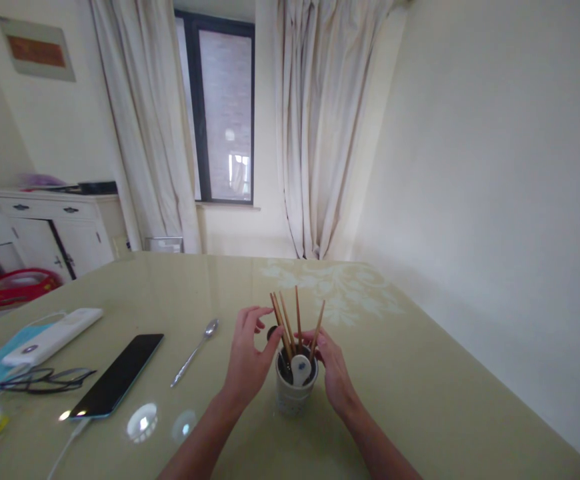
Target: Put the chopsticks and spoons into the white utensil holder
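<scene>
Pale-green tabletop (435, 380) faces cream curtains (315, 120), left fingers (250, 319) parted beside chopsticks (297, 310), right fingers (323, 340) partly hidden, grip unclear.

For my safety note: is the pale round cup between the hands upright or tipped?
Upright: the cup stands rim up, thin brown wooden sticks rising from it.

Chopsticks (298, 317) in a cup (295, 401) between left hand (250, 353) and right hand (336, 373).
</scene>
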Demonstrator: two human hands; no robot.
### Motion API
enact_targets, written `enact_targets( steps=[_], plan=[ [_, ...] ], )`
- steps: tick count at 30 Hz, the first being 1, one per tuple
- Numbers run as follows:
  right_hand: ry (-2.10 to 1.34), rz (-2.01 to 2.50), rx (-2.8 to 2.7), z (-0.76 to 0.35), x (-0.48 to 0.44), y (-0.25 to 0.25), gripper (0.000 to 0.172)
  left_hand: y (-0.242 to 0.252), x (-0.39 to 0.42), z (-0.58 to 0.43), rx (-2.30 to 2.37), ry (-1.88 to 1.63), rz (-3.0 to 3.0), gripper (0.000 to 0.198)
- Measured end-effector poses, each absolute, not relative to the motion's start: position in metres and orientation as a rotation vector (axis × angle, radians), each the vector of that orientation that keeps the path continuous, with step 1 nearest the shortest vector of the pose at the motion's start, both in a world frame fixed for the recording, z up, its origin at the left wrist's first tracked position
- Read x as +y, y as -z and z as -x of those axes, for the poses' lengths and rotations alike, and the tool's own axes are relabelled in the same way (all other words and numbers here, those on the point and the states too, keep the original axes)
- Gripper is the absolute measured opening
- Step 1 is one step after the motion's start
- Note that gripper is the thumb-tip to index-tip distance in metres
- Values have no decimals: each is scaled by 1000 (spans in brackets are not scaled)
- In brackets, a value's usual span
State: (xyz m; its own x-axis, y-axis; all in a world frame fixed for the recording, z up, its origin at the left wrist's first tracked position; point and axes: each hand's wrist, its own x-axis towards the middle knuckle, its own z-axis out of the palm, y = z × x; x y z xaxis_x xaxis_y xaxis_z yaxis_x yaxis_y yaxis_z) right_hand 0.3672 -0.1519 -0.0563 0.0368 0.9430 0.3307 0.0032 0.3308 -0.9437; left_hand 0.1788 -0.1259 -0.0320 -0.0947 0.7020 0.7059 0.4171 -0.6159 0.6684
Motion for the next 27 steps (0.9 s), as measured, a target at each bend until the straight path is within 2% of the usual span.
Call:
enact_targets(
  steps=[6,10,17,27],
  plan=[
    [-842,940,-1354,-367,-148,53,44,39,-122,-183,1023,-1491,-1739,35],
    [-699,979,-1403,-368,-149,51,45,44,-122,-188,909,-1386,-1601,39],
    [-482,1014,-1449,-366,-156,46,43,47,-121,-197,860,-1396,-1414,34],
    [-498,1037,-1431,-370,-151,49,37,51,-122,-203,805,-1308,-1330,38]
  ],
)
